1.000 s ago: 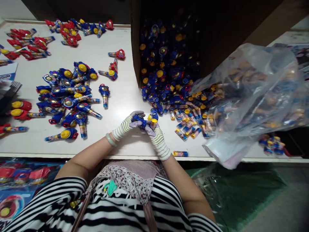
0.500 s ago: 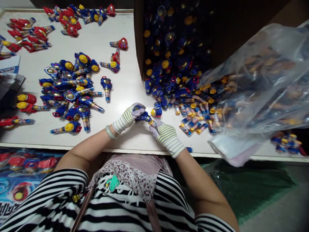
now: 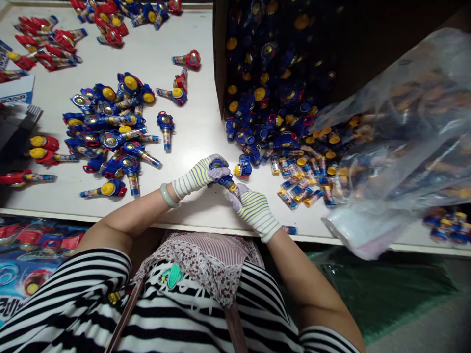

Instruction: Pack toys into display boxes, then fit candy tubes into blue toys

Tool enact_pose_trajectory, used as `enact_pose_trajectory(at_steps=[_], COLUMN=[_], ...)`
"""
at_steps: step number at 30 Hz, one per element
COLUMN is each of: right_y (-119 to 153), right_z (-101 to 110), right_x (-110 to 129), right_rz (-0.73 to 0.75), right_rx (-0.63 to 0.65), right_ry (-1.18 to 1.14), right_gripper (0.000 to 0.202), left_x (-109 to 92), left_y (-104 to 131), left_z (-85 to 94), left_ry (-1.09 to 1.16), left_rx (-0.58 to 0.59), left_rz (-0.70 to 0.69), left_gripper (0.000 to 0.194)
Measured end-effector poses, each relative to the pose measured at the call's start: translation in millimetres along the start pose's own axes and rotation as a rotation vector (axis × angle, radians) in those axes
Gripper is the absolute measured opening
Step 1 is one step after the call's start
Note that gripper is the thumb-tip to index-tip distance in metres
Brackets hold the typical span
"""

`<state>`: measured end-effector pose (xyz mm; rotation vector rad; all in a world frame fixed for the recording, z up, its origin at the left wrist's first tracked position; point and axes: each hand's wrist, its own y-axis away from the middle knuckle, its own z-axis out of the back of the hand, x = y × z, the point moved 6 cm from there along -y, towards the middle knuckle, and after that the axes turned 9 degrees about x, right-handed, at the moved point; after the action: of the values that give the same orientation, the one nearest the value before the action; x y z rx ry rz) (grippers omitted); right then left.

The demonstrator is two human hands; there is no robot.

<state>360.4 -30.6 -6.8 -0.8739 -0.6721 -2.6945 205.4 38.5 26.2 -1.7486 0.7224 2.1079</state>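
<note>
My left hand (image 3: 200, 175), in a striped glove, grips the round head of a blue toy (image 3: 225, 179) above the table's front edge. The fingers of my right hand (image 3: 254, 208), gloved alike, are closed round the small tube at the toy's lower end. Head and tube are joined or touching; the fingers partly hide where they meet. Just behind my hands lies a blue toy head with a yellow knob (image 3: 243, 167). Several loose small tubes (image 3: 297, 184) lie to the right.
A pile of blue toys (image 3: 110, 127) and red toys (image 3: 55, 41) cover the left side. A dark box (image 3: 220, 63) holding blue heads stands behind. A clear plastic bag (image 3: 405, 147) with tubes lies right. One tube (image 3: 290, 229) rests at the front edge.
The view has shifted slightly, so most table items appear a little to the right and higher. Both hands keep their hold on the blue toy, with almost no change in pose.
</note>
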Motion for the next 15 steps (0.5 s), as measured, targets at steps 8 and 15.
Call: enact_pose_trajectory(at_steps=[8,15], right_y=[-6,1], right_z=[-32,-32], right_x=[-9,-5], right_rz=[0.067,-0.004], right_rx=[0.278,0.226], right_ry=[-0.76,-0.739], right_gripper=[0.064,0.058], left_x=[4,31], left_y=[4,7], left_z=[0.2,-0.3], left_ry=[-0.032,0.121], left_rx=[0.014,-0.107], left_rz=[-0.072,-0.031], left_gripper=[0.039,0.039])
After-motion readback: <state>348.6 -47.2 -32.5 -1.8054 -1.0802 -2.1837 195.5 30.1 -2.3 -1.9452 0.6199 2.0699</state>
